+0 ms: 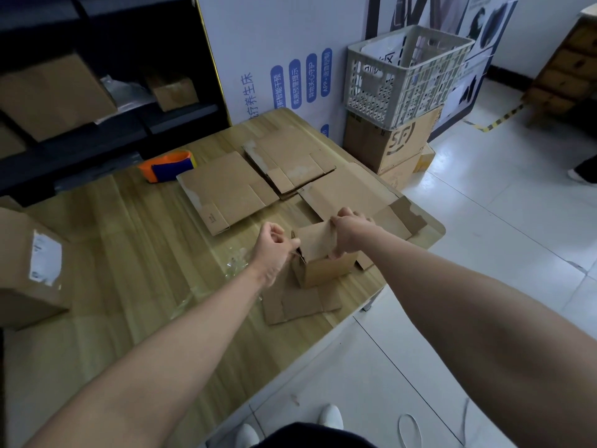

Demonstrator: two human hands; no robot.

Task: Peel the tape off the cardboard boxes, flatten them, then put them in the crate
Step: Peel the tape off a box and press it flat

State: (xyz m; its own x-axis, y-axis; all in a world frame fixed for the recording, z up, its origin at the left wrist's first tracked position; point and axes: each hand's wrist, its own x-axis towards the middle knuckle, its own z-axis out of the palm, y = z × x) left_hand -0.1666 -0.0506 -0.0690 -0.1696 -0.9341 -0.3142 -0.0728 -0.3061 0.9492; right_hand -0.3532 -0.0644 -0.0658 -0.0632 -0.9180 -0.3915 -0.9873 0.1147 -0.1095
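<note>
Both hands grip small cardboard box point(323, 263) on wooden table point(129, 253): left hand point(274, 244), right hand point(350, 232).

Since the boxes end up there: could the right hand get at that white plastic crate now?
Probably not yet: the right hand grips the small brown cardboard box, and the white plastic crate stands beyond the wooden table, on stacked cartons.
</note>
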